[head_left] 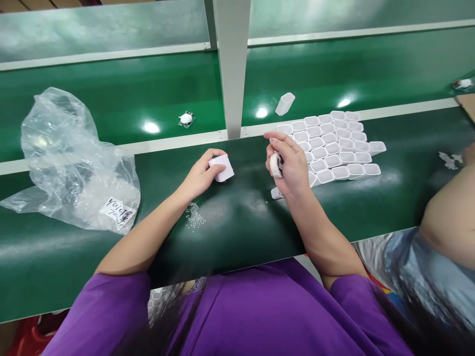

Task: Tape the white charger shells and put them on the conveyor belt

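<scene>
My left hand [202, 175] is closed on a small white box-shaped piece [222, 168], thumb on its near face, above the green bench. Just below that wrist lies a little heap of tiny clear pellets [195, 216]. Curled at the right, my right hand [287, 160] has a white rounded piece with a dark part [276, 165] in its palm; its exact kind cannot be made out. Beyond and beside this hand stand rows of white open-topped plastic cups [333, 148], partly hidden by it. One more white piece [276, 193] lies under the right wrist.
A clear plastic bag [74, 148] with a handwritten label lies at the left. Beyond the bench edge are a single white cup [285, 104] and a small white-domed part [186, 118]. A grey post [233, 69] rises at centre. Another person's arm [451, 212] is at the right.
</scene>
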